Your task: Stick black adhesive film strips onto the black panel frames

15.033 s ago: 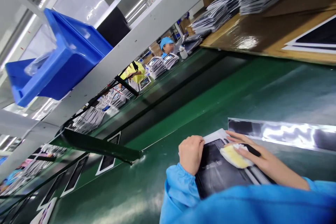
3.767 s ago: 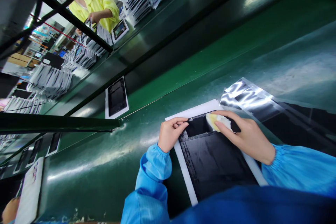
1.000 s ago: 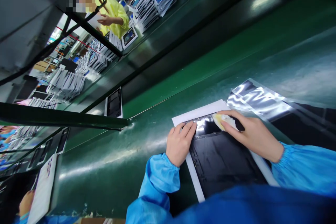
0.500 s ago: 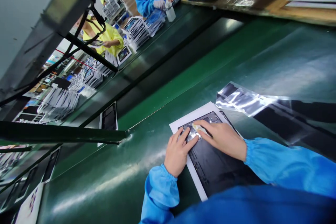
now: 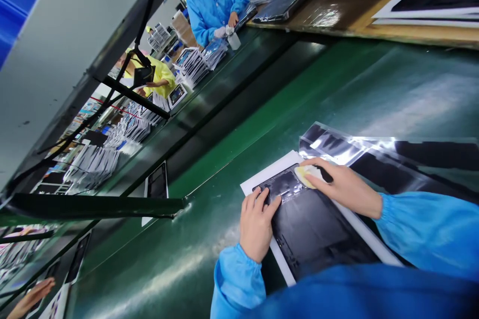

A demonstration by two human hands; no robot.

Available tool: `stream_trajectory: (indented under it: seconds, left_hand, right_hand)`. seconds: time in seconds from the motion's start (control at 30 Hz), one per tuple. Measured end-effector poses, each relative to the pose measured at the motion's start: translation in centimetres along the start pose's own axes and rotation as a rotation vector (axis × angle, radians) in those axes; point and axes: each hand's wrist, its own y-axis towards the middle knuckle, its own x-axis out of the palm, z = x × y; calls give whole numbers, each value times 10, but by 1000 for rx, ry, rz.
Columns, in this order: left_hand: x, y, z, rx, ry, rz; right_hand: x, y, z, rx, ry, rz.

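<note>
- While the left hand (image 5: 257, 227) is resting with fingers spread, clutching nothing, on the upper left of a flat black panel (image 5: 314, 239), the right hand (image 5: 344, 187) is pinching a yellow-and-white pad (image 5: 305, 177) against its upper right.
- The panel is lying on a white sheet (image 5: 267, 174), right of centre; the wearer's blue clothing is hiding its near end.
- Likely trouble: a hard sideways push is risking a skewed panel, since only the left fingers seem to be steadying it.
- Uneven pressure, or grit under the pad, is also risking creases or scratches around the shiny patch (image 5: 290, 192).
- Loose film (image 5: 333, 142) is lying just beyond the sheet's corner, where the right sleeve could be snagging it.
- The smooth green counter (image 5: 149, 259) is running diagonally and reflecting light in pale streaks.
- Across it, a co-worker in blue (image 5: 211, 2) is keeping a gloved hand by a bottle (image 5: 234, 41); a person in yellow (image 5: 162, 77) is sitting or standing farther left, near stacks (image 5: 192, 67) of white-edged pieces.
- A grey beam (image 5: 75, 45) is slanting across the upper left; another person's hand (image 5: 35, 296) is showing at lower left.
</note>
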Motion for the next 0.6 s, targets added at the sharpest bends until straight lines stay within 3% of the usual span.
stream_trajectory:
  seconds: [0.13,0.3,0.6]
  left_hand:
    - [0,23,28,94,36,-35]
    - [5,36,56,128,157,-21]
    - [-2,69,59,-58,168,-211]
  right_hand:
    - [-4,6,7,183,273,81]
    - [-1,6,7,219,337,25]
    - [2,10,17,154,348,25]
